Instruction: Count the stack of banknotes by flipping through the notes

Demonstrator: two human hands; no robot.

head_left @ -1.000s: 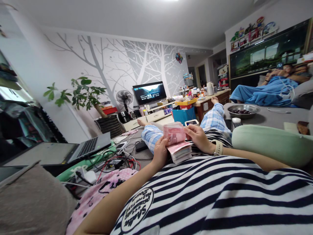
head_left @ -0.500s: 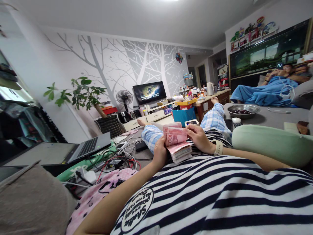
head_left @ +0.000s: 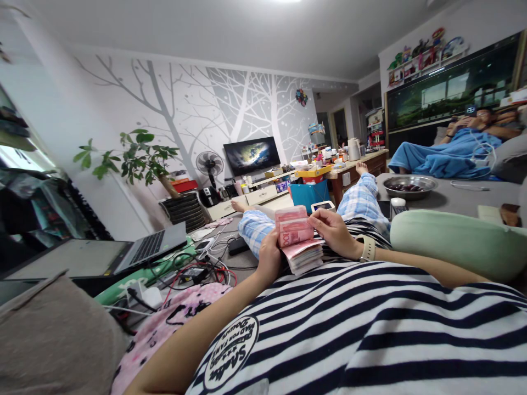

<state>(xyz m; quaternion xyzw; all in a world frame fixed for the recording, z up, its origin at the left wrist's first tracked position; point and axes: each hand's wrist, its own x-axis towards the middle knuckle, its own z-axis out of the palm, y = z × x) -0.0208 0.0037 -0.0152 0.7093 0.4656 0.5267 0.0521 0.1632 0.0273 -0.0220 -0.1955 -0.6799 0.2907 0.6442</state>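
A thick stack of red 100 banknotes [head_left: 302, 255] is folded over my lap, its lower half resting near the striped shirt [head_left: 370, 312]. My left hand [head_left: 269, 255] is closed round the stack's left side. Several notes [head_left: 294, 226] stand up from the fold, their printed faces toward me. At the upper right edge of those notes, my right hand [head_left: 334, 233] pinches with thumb and forefinger. Its wrist bears a pale watch [head_left: 368, 248]. How many notes lie between the right fingertips is too small to tell.
To the left lie a laptop [head_left: 152, 244], tangled cables [head_left: 206, 269] and a pink cloth [head_left: 181, 312]. A green cushion [head_left: 457, 241] is by my right arm, with a metal bowl [head_left: 409, 187] of dark fruit beyond it. Another person under a blue blanket [head_left: 444, 153] holds a phone.
My right hand has shifted slightly left, and the upright note it pinches now lies flatter against the others. The left hand stays in place. The television picture has changed.
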